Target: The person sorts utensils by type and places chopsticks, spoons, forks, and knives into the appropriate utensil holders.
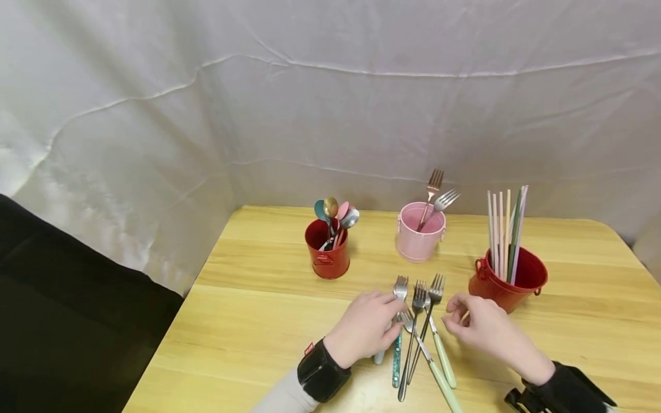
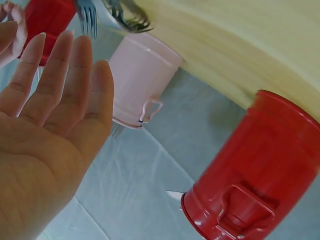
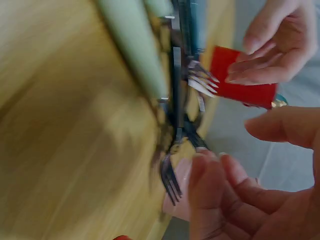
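Several forks lie bunched on the wooden table in the head view. Among them are a black fork (image 1: pixel 419 296), a fork with a speckled teal handle (image 1: pixel 396 361) and a fork with a pale green handle (image 1: pixel 443 381). My left hand (image 1: pixel 365 327) is over the left side of the bunch, partly covering some handles. Its fingers (image 2: pixel 75 85) extend nearly straight in the left wrist view, with nothing held. To the right of the forks is my right hand (image 1: pixel 485 328), fingers loosely bent and thumb (image 3: pixel 285 125) apart from them, holding nothing.
Behind the forks stands a pink bucket (image 1: pixel 419 246) with two forks in it. A smaller red bucket (image 1: pixel 330 264) at left holds several spoons. Beside my right hand, another red bucket (image 1: pixel 498 293) holds several chopsticks (image 1: pixel 507 235). A pale cloth (image 1: pixel 330 115) hangs behind the table.
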`<state>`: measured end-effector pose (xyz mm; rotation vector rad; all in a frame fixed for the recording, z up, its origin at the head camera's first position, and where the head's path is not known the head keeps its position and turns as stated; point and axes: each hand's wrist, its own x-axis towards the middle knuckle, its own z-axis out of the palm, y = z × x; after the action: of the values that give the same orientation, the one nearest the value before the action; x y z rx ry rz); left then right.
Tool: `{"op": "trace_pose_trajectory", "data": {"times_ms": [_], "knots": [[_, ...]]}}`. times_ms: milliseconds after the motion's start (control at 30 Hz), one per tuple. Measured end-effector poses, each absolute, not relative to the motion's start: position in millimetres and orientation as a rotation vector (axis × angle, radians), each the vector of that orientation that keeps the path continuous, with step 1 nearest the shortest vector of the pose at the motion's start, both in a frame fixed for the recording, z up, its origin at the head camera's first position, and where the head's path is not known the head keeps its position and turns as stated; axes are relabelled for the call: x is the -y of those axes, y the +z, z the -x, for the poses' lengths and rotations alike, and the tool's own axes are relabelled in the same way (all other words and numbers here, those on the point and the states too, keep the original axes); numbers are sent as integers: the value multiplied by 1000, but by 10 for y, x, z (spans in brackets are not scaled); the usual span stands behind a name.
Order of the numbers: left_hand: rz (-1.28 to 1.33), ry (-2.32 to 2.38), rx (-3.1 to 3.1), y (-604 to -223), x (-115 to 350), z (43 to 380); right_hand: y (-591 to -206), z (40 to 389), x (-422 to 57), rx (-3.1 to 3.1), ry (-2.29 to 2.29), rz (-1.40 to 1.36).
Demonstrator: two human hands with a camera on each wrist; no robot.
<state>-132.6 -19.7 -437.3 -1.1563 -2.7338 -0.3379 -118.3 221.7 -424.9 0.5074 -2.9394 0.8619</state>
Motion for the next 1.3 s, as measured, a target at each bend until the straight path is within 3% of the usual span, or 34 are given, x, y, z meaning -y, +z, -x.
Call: {"op": "trace_pose_trajectory", "data": {"times_ms": [700,1300], "knots": [[1168,-287,2755,-4539,382,1146,-4444,899,-1948,3234,756,-539],[1153,-303,2772,-4581,395,1126,-4506,993,-2046,3279,656,-388]]}}
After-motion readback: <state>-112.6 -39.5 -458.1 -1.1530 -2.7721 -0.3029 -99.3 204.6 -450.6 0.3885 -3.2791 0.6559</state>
